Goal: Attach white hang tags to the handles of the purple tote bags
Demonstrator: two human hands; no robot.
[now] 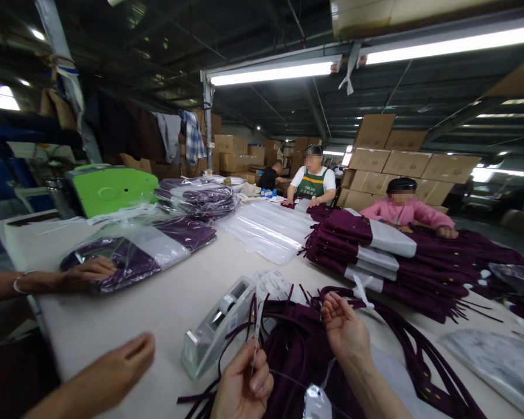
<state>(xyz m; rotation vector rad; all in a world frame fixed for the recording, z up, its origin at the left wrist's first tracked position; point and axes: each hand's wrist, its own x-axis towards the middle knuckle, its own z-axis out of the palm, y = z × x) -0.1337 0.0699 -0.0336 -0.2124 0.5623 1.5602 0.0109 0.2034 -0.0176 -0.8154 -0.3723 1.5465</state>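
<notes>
Between thumb and fingertips, my left hand (243, 381) pinches a narrow white strip (258, 320) with faint marks, standing upright. My right hand (347, 334) is palm up over the dark purple fabric, its fingers loosely curled with nothing visible in them. Beneath both hands lies a purple fringed fabric item (288, 343) with long straps (402, 326). A shiny silver-white tag (317, 401) on a thin string rests on it. Left of my hands stands a clear tape dispenser (218, 326), beside a heap of small white labels (273, 285).
A co-worker's hands (128, 358) reach in from the left, one on a bagged purple item (144, 253). Clear plastic bags (268, 230) lie mid-table. Stacked purple items (371, 250) stand at right; two people work behind. A green machine (111, 189) is at back left.
</notes>
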